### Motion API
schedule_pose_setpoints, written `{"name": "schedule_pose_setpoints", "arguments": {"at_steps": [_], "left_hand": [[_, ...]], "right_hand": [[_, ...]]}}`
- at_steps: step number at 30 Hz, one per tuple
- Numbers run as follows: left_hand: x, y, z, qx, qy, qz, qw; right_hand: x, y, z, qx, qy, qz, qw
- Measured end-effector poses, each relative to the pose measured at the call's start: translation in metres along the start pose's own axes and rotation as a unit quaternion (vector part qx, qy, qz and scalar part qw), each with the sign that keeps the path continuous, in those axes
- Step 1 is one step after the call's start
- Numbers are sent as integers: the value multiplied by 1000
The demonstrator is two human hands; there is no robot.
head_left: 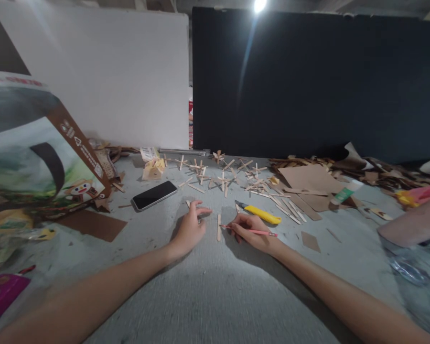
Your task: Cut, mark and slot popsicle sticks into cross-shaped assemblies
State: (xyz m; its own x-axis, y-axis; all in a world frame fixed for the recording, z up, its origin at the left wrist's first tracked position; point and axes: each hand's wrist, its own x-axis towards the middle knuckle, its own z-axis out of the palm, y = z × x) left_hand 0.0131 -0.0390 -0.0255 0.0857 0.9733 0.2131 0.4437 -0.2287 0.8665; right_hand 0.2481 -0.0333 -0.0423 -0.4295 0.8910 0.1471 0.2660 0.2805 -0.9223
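Note:
A single wooden craft stick [219, 228] lies upright in view on the grey table, between my two hands. My right hand [249, 230] is closed around a pink pencil [261, 232], whose tip points at the stick's right edge; whether it touches, I cannot tell. Left of the stick, my left hand [193, 222] hovers or rests with fingers apart, holding nothing. Just beyond my right hand lies a yellow utility knife [261, 213]. Part of another stick [188, 203] shows behind my left fingers.
Several crossed-stick pieces [223, 181] spread across the back, with loose sticks [290, 210] to the right. A phone [155, 195] lies left. Cardboard sheets [304, 179] and a glue stick [347, 192] are at right. A large printed box [39, 153] stands left; white and black panels [308, 81] close the back.

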Motion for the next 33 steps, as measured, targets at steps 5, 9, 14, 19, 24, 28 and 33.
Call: {"name": "schedule_pose_setpoints", "arguments": {"at_steps": [5,9,14,19,24,28,33], "left_hand": [[0,0,0,-3,-2,2,1000],[-1,-1,0,-4,0,1,1000],[0,-1,0,0,-3,-1,1000],[0,0,0,-6,0,-1,1000],[-1,1,-1,-7,-2,-6,1000],[-1,2,-1,-6,-10,-8,1000],[-2,2,-1,-1,-6,-4,1000]], "right_hand": [[0,-3,0,-1,-2,3,1000],[1,-4,0,4,-6,3,1000],[0,-3,0,-9,-5,0,1000],[-1,-3,0,-4,-4,-4,1000],[0,-4,0,-15,-14,-4,1000],[0,-4,-1,-13,-10,2,1000],[0,-7,-1,-7,-13,3,1000]]}}
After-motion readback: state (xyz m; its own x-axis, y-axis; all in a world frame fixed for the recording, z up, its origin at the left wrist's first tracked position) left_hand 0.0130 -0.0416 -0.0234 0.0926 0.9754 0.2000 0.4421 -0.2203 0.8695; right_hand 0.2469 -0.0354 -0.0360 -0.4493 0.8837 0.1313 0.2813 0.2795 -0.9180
